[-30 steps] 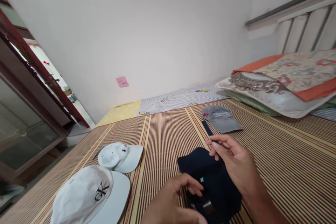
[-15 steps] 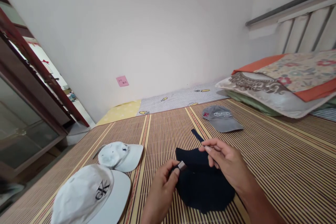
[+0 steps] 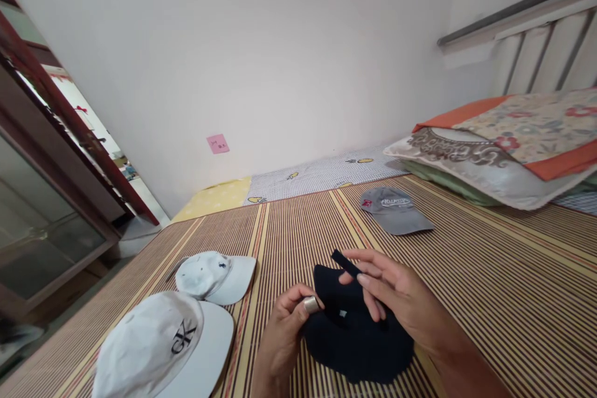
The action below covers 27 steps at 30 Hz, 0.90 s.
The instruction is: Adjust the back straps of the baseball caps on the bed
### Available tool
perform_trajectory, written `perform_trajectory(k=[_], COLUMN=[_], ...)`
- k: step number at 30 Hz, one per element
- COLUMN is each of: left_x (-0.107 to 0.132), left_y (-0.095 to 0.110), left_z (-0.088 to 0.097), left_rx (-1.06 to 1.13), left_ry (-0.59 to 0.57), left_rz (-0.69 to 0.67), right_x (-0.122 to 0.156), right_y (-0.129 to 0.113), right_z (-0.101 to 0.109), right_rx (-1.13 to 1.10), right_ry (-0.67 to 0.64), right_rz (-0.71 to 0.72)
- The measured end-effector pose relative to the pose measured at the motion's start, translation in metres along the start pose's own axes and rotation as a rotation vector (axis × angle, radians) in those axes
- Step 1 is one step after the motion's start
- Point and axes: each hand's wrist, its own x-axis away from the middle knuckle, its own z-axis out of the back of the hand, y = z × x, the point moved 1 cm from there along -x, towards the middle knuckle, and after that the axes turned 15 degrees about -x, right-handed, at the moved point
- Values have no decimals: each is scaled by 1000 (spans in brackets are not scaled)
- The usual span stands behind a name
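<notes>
The dark cap (image 3: pixel 359 351) lies near the middle of the striped mat (image 3: pixel 280 230), between the two hands. The left hand (image 3: pixel 280 333) pinches a metal buckle (image 3: pixel 311 305) between thumb and forefinger. The right hand (image 3: pixel 403 292) grips a dark strap (image 3: pixel 344 262) between thumb and fingertips, its end sticking out toward the far left.

The strap looks soft, so it could bend or slip if the right hand's pinch is too loose. The buckle is small and smooth, and might twist out of the left hand if the strap were pulled at an angle. The cap's loose cloth could shift with either tug.

Counted: four caps, namely the dark one, one gray cap (image 3: pixel 396 211) on the far right and two white caps (image 3: pixel 144 339) on the left; two hands; one buckle; one strap in sight; one pink note (image 3: pixel 217 143) on the wall.
</notes>
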Motion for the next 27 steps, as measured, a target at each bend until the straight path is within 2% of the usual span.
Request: perform_trajectory(k=[4,8,13,27], left_x=[-2,-1,-1,-1], left_y=[-5,-9,-12,-8], left_z=[0,1,2,-1], left_rx=[117,188,217,239], left_ry=[19,35,20,1], left_rz=[4,32,23,42], right_x=[4,5,3,3], right_y=[-1,0,0,1], right_z=[-8,-17,-21,-19], right_rx=[10,70,167,137], right_ry=[-91,-127,-138,-145], right_rz=[-37,-104,-93,-101])
